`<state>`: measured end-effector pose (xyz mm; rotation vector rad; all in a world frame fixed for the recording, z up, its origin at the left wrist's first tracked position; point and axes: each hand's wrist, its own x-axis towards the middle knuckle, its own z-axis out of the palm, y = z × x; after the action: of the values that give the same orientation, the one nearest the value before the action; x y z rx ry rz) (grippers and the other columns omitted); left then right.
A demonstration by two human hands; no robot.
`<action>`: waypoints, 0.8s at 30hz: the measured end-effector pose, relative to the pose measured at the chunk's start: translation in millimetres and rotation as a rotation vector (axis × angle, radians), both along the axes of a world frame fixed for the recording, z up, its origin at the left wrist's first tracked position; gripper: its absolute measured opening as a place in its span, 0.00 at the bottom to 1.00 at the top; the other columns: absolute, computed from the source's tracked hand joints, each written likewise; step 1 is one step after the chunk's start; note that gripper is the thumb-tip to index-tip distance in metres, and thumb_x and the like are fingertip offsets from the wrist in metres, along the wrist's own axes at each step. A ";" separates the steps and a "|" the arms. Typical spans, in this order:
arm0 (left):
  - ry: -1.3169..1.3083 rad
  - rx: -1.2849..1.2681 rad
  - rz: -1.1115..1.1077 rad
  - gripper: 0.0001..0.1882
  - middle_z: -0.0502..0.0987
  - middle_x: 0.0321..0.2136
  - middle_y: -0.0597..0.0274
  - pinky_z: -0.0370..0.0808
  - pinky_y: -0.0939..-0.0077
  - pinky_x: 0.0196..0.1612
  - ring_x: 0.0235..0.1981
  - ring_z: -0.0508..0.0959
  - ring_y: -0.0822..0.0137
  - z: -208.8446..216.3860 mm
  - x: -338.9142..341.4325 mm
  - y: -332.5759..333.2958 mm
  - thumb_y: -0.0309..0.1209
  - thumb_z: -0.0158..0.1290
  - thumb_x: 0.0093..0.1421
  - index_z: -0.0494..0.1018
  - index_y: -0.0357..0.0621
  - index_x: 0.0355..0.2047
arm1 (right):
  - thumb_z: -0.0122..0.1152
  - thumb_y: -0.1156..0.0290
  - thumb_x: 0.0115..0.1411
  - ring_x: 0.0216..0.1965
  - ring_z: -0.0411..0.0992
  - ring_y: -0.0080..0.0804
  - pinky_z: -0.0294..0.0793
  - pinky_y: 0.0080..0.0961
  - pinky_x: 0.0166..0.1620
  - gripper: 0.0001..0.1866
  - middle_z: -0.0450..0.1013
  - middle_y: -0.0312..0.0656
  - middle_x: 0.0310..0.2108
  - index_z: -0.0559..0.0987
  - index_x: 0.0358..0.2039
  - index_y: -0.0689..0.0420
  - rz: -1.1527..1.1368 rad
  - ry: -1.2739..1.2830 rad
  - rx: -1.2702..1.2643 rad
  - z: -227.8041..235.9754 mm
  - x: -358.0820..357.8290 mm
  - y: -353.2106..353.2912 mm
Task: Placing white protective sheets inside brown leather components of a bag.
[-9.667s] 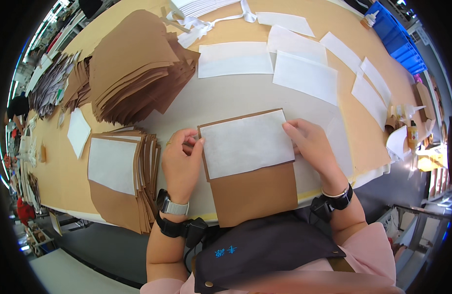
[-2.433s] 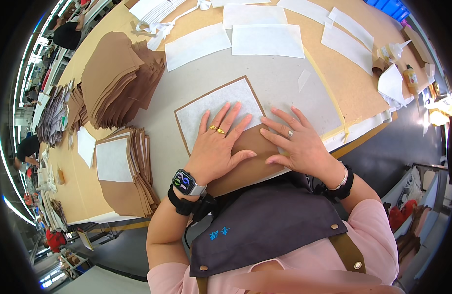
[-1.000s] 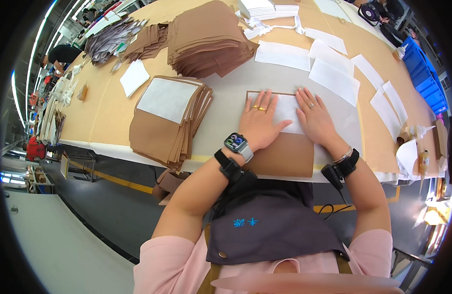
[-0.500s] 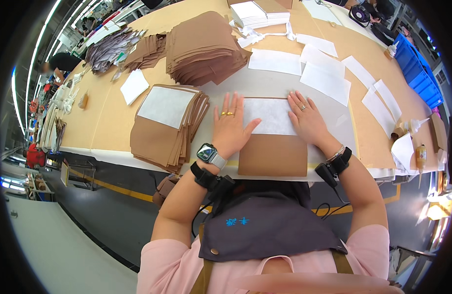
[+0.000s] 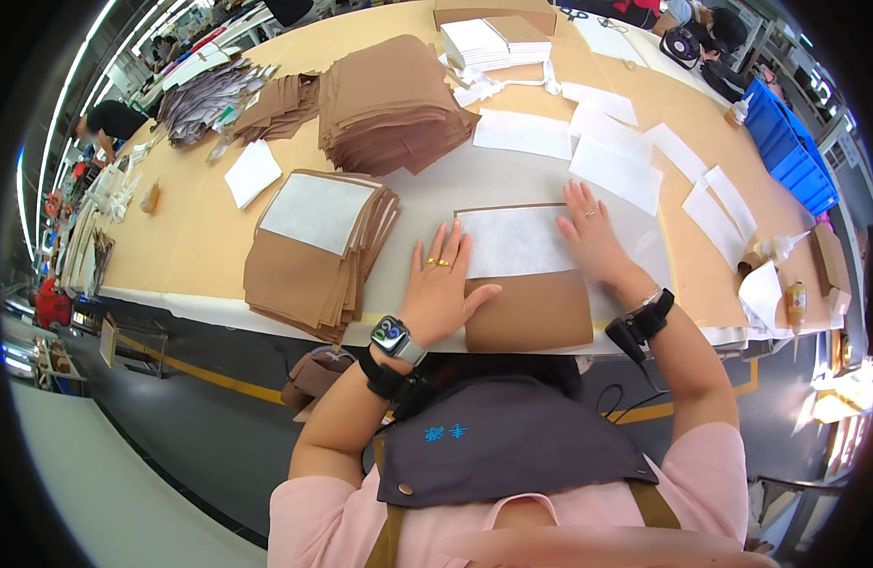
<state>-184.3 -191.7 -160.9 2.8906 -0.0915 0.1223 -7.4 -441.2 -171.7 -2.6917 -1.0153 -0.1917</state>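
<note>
The left hand is lying flat, fingers spread, on the left edge of a brown paper piece at the near edge of the tabletop; the right hand is pressing open-palmed on the right side of the white sheet that is covering the piece's upper half; to the left, a stack of brown pieces is sitting topped with its own white sheet; farther back, a tall pile of brown sheets is resting, and loose white sheets are lying scattered to the right, with a blue crate standing beyond them.
</note>
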 end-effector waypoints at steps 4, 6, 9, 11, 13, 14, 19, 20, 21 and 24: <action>-0.143 -0.164 -0.010 0.35 0.51 0.72 0.40 0.51 0.47 0.71 0.73 0.51 0.42 3.0 -20.5 -14.1 0.49 0.52 0.67 0.64 0.36 0.66 | 0.54 0.58 0.70 0.71 0.55 0.51 0.56 0.45 0.71 0.25 0.62 0.51 0.69 0.72 0.63 0.57 0.046 -0.093 0.078 41.9 -18.7 -2.9; -0.231 -0.318 -0.040 0.31 0.54 0.71 0.39 0.55 0.48 0.69 0.71 0.55 0.40 1.7 -25.4 -9.0 0.44 0.55 0.67 0.68 0.36 0.63 | 0.58 0.62 0.66 0.64 0.64 0.50 0.65 0.42 0.63 0.20 0.68 0.50 0.61 0.77 0.56 0.55 0.144 -0.038 0.175 52.2 -46.1 14.9; -0.409 -0.441 0.117 0.18 0.72 0.58 0.45 0.67 0.56 0.61 0.57 0.71 0.44 -2.9 -21.9 5.5 0.30 0.60 0.60 0.76 0.37 0.50 | 0.65 0.67 0.60 0.38 0.78 0.45 0.79 0.37 0.39 0.07 0.78 0.43 0.37 0.83 0.37 0.54 0.310 0.018 0.300 58.9 -89.6 54.4; -0.382 -0.460 0.126 0.17 0.74 0.54 0.47 0.68 0.56 0.58 0.54 0.72 0.45 -3.1 -16.0 8.4 0.30 0.60 0.59 0.76 0.38 0.47 | 0.65 0.67 0.60 0.35 0.78 0.44 0.78 0.37 0.37 0.07 0.78 0.42 0.33 0.83 0.36 0.55 0.301 0.058 0.279 53.4 -97.6 71.3; -0.357 -0.471 0.136 0.15 0.76 0.50 0.50 0.69 0.56 0.56 0.51 0.74 0.47 -3.6 -8.5 10.4 0.29 0.60 0.58 0.77 0.39 0.45 | 0.65 0.68 0.59 0.32 0.78 0.45 0.78 0.39 0.37 0.06 0.78 0.44 0.30 0.83 0.33 0.57 0.261 0.158 0.263 46.0 -94.5 81.3; -0.372 -0.448 0.135 0.13 0.76 0.46 0.51 0.70 0.56 0.53 0.48 0.74 0.47 -4.2 -3.3 9.9 0.29 0.61 0.57 0.77 0.40 0.42 | 0.65 0.68 0.59 0.32 0.78 0.45 0.78 0.39 0.37 0.06 0.78 0.44 0.30 0.83 0.33 0.57 0.266 0.160 0.258 42.2 -92.1 84.7; -0.394 -0.438 0.188 0.10 0.75 0.40 0.55 0.69 0.57 0.47 0.43 0.73 0.49 -6.7 4.9 11.2 0.30 0.62 0.54 0.77 0.43 0.36 | 0.65 0.66 0.60 0.34 0.79 0.49 0.78 0.41 0.39 0.10 0.80 0.49 0.30 0.82 0.31 0.61 0.170 0.309 0.220 41.5 -91.1 100.3; -0.383 -0.423 0.203 0.10 0.75 0.40 0.55 0.69 0.58 0.47 0.44 0.73 0.50 -6.5 5.3 10.6 0.31 0.62 0.54 0.77 0.44 0.36 | 0.65 0.66 0.60 0.34 0.79 0.49 0.78 0.41 0.39 0.10 0.80 0.49 0.30 0.82 0.31 0.61 0.174 0.310 0.213 42.1 -90.8 101.9; -0.374 -0.408 0.218 0.10 0.75 0.40 0.56 0.69 0.58 0.47 0.44 0.73 0.50 -6.4 5.6 10.3 0.31 0.62 0.53 0.77 0.45 0.35 | 0.65 0.66 0.59 0.34 0.79 0.50 0.78 0.42 0.40 0.10 0.80 0.50 0.30 0.82 0.31 0.61 0.149 0.315 0.177 42.7 -90.9 103.5; -0.363 -0.429 0.231 0.10 0.75 0.40 0.56 0.69 0.58 0.47 0.45 0.73 0.50 -8.5 6.3 9.9 0.32 0.62 0.53 0.77 0.46 0.36 | 0.64 0.65 0.59 0.34 0.79 0.50 0.79 0.42 0.40 0.11 0.80 0.51 0.30 0.82 0.32 0.61 0.109 0.287 0.101 45.5 -94.7 109.1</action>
<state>-178.0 -181.8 -169.4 2.4113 0.1829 0.6260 -102.1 -332.1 -126.2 -2.4740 -1.0280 0.1563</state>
